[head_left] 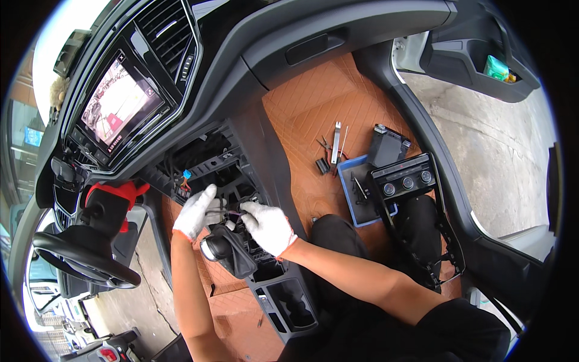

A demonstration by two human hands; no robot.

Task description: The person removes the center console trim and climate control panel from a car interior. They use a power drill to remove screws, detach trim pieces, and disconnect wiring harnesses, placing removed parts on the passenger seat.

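Both of my hands wear white gloves with orange cuffs and work over the opened centre console (pixel 226 166). My left hand (pixel 196 212) has its thumb raised and its fingers curled inward; what they hold is hard to see. My right hand (pixel 268 229) pinches a thin purplish wire (pixel 236 213) between thumb and fingers, with the tips close to my left fingers. Just below the hands stands the gear lever (pixel 215 248) with its dark boot (pixel 240 260). A blue connector (pixel 187 174) on orange wires sticks up beyond my left hand.
A control panel with round knobs (pixel 407 182) and its long trim frame lie at my right, beside a blue tray (pixel 348 199). Pliers (pixel 326 148), a pry tool (pixel 336 142) and a black box (pixel 387 146) rest on the brown mat. The steering wheel (pixel 84 256) is at left.
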